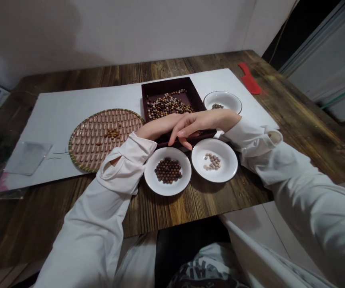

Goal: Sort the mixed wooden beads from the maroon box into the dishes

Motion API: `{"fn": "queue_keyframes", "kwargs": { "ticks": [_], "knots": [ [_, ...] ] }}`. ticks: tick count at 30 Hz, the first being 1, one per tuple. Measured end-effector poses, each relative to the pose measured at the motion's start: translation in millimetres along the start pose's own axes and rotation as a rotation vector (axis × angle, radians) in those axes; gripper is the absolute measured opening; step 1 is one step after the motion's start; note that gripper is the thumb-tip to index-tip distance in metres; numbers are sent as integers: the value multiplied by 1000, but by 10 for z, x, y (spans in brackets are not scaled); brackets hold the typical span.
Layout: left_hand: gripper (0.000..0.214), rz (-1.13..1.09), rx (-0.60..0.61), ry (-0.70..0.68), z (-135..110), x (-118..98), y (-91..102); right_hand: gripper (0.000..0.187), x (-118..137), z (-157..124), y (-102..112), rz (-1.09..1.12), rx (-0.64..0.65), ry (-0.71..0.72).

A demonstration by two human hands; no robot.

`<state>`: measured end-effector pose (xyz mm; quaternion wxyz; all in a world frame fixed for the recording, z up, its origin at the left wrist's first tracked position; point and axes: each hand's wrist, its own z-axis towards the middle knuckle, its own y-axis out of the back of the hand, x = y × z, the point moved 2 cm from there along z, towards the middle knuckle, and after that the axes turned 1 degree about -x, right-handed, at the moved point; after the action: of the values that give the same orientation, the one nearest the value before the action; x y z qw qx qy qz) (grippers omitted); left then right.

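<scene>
The left hand (157,128) lies palm-down with its fingers passing under the right hand (198,124), so its opening cannot be determined. The right hand is half-open, fingers loosely curved, with the fingertips (181,139) reaching down at the front rim of the dark maroon rectangular tray (168,85). Both hands rest across that rim; no bead is visibly held (the left fingers are hidden).

Count: two hands, one tray, three white round ceramic dishes, one round woven tray. The mixed brown and cream beads (168,106) lie in the maroon tray, directly behind the hands, and are too many to count. The front-left white dish (166,190), just below the hands, holds dark brown beads (168,170). The front-right white dish (229,168) holds pale beige beads (212,161). The rear white dish (229,98), beside the right wrist, holds a small heap of mixed beads (217,106). The pink-and-green woven tray (82,128), left of the left hand, holds a small cluster of amber beads (113,134). All stand on a white sheet (52,120) over a dark wooden table (295,120), with a red plastic scraper (249,79) at the far right.
</scene>
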<state>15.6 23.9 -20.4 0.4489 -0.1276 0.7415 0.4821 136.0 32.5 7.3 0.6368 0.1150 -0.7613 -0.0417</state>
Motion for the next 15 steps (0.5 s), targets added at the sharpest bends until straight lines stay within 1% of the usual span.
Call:
{"fn": "queue_keyframes", "kwargs": {
  "ticks": [5, 10, 15],
  "knots": [
    [32, 33, -17, -24, 10, 0, 8, 42, -1, 5, -2, 3, 5, 6],
    [33, 37, 11, -10, -22, -43, 8, 40, -4, 6, 4, 8, -1, 11],
    [32, 14, 19, -75, -59, -81, 24, 39, -35, -22, 17, 52, 0, 38]
  ]
}}
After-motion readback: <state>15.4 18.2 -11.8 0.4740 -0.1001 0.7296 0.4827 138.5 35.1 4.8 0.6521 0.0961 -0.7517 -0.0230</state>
